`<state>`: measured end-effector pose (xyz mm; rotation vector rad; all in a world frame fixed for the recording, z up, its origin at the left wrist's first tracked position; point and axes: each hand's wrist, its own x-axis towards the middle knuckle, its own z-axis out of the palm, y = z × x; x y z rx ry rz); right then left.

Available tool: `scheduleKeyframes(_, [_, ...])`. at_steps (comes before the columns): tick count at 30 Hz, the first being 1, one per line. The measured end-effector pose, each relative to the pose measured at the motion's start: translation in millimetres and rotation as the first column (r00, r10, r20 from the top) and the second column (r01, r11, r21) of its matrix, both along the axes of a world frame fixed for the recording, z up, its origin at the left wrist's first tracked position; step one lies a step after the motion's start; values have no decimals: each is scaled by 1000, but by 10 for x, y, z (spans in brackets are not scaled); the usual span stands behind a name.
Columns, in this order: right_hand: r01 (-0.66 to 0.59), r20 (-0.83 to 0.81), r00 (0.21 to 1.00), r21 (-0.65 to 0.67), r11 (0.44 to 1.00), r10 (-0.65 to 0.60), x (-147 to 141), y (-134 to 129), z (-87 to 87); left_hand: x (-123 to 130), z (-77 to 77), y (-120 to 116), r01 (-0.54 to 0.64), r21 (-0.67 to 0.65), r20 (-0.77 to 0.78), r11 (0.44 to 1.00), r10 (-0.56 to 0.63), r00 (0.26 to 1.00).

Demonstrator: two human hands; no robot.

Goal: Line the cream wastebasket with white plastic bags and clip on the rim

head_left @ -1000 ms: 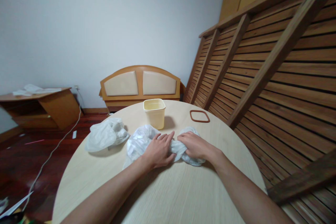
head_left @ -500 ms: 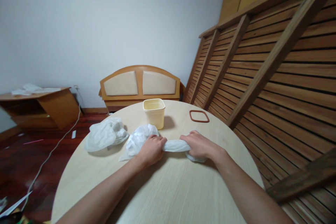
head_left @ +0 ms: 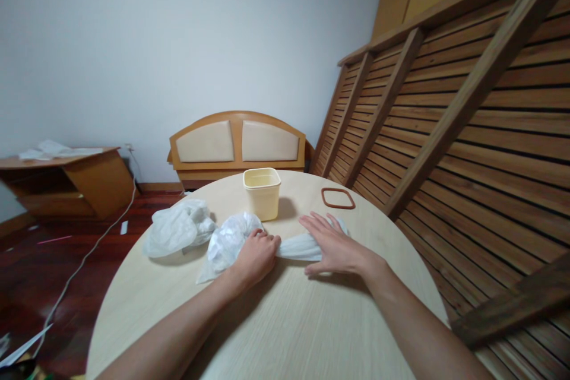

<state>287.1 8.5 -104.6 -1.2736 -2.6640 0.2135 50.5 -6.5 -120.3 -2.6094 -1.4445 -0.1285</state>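
Observation:
My left hand (head_left: 257, 255) is closed round the gathered neck of a white plastic bag (head_left: 229, 240), whose bunched body lies to its left on the table. From that grip the bag's twisted length stretches rightward beneath my right hand (head_left: 333, 246). The right hand is open, fingers spread above the bag's end, with the thumb apart. Part of the bag shows behind those fingers. Just beyond the bag stands an upright pale yellow bin (head_left: 262, 196). A brown rounded-square ring (head_left: 338, 189) lies flat behind the right hand.
A second crumpled white bag (head_left: 178, 228) lies at the left of the round table (head_left: 285, 332). Leaning slatted wood panels (head_left: 445, 130) rise close on the right. A headboard (head_left: 238, 142) stands behind, a low cabinet (head_left: 95, 184) at left, and a cable (head_left: 89, 255) on the floor.
My right hand has loosened from the bag and its fingers have spread. The left hand keeps its grip, and the bag's bunched body has shifted slightly left.

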Motion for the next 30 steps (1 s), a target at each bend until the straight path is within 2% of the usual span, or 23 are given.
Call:
scheduleKeyframes(3, [-127,-63,989,59,990,131,-263,-25,-70,-1,-8,-1,9,5,10,1000,-9,1000])
scheduleKeyframes(5, [-132,-60,989,60,989,135,-372,-15,-106,-10,-13,5,19,1,18,1000,-19,1000])
scheduleKeyframes(7, [-125,-20,992,8,992,125,-402,13,-115,-25,-7,13,46,-24,18,999,-45,999])
scheduleKeyframes(11, [-103,34,994,-64,993,105,-311,62,-43,-75,49,11,107,-85,15,991,-106,994])
scheduleKeyframes(20, [15,45,999,27,1000,-16,-54,64,178,-260,226,-32,81,-95,6,992,-81,997])
scheduleKeyframes(22, [14,45,999,32,999,-16,-47,50,196,-247,243,-71,85,-97,58,992,-80,995])
scheduleKeyframes(26, [-35,57,998,51,998,32,-141,-8,206,-76,201,-195,171,-77,270,982,-145,952])
scheduleKeyframes(30, [-98,36,995,49,994,96,-244,-79,207,94,89,-275,133,-172,347,976,-66,935])
